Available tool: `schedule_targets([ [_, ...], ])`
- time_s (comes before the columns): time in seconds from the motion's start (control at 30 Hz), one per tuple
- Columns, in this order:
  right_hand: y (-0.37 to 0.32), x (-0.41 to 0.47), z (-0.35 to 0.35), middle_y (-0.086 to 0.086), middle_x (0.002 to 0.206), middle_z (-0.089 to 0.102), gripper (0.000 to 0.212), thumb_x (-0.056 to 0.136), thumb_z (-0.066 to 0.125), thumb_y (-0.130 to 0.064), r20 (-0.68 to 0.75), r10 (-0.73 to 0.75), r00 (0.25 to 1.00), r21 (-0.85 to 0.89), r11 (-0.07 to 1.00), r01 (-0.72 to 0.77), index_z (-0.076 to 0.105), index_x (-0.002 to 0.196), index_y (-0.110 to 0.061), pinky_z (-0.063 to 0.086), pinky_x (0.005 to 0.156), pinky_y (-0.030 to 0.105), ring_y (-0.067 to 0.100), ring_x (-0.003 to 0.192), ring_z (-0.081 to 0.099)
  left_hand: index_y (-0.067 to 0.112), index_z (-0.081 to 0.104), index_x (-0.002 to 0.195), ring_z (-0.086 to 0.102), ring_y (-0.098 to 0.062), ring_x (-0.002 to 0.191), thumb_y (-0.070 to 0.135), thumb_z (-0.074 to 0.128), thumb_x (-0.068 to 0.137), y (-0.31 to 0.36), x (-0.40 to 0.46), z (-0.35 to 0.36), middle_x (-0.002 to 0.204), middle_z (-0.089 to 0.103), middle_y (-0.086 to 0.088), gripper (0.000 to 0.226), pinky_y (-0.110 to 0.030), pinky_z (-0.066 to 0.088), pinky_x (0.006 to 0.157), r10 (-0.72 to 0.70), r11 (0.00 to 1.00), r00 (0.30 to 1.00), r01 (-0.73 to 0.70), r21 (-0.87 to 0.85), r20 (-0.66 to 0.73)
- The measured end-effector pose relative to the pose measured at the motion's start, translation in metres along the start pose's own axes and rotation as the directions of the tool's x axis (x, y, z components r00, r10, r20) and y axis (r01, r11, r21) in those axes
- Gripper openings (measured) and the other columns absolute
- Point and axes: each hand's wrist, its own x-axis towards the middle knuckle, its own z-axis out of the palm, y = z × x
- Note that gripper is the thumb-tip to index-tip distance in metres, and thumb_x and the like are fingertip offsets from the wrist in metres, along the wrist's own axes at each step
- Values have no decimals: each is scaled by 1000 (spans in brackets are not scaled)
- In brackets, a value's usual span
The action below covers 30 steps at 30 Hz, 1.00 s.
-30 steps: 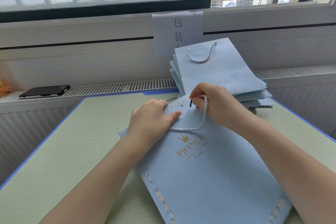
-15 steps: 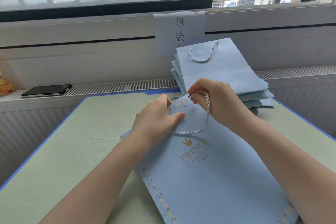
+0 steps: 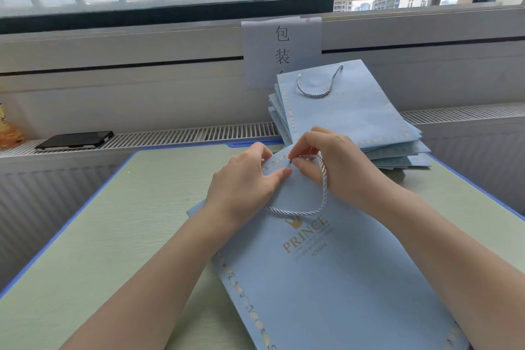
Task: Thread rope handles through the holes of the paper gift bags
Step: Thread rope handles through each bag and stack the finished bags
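At bench centre: gift bag lies flat, its near corner cut off.
Rope: my right hand pinches its dark tip; I can't see the hole.
Left hand: fingers grip the bag's top edge.
Behind: stack of bags.

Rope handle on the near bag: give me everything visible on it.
The rope handle is a twisted, pale silver-white cord with a dark tip. It loops across the upper face of the flat light-blue gift bag, curving just above the gold crown print. The right hand pinches the dark tip at the bag's top edge. The cord's other end runs under the left hand, which holds that edge, so that end is hidden. Whether either end is through a hole cannot be told.
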Motion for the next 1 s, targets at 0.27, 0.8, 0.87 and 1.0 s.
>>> schedule_targets([
  [0.27, 0, 0, 0, -7, 87, 54, 7, 83, 65, -12, 38, 39, 999, -7, 999, -39, 66, 86, -19, 42, 78, 30, 12, 83, 51, 16, 63, 91, 64, -20, 83, 26, 65, 87, -5, 6, -5, 84, 67, 1, 11, -34, 50, 75, 0, 971, 999, 10, -240, 44],
  [0.8, -8, 0, 0, -5, 114, 47, 44, 83, 66, -41, 180, 249, 952, 180, 943, -281, 48, 120, -24, 34, 86, 20, 6, 100, 47, 9, 72, 88, 66, -19, 63, 24, 56, 94, -9, 7, -31, 84, 73, -12, 23, -26, 54, 58, -193, 665, 888, 432, -610, 418],
  [0.87, -8, -1, -1, -5, 108, 53, 44, 84, 64, -46, 240, 268, 933, 204, 926, -318, 46, 119, -27, 39, 79, 22, 4, 88, 52, 11, 73, 91, 67, -19, 62, 26, 55, 94, -9, 7, -32, 85, 73, -11, 23, -24, 54, 56, -185, 646, 876, 450, -617, 445],
  [1.0, -7, -1, -2, -3, 95, 55, 44, 84, 65, -42, 261, 257, 930, 238, 917, -320, 45, 120, -27, 42, 74, 24, 8, 78, 56, 13, 71, 103, 66, -19, 64, 38, 50, 94, -8, 7, -34, 92, 72, -14, 33, -22, 52, 52, -178, 651, 830, 502, -570, 529],
])
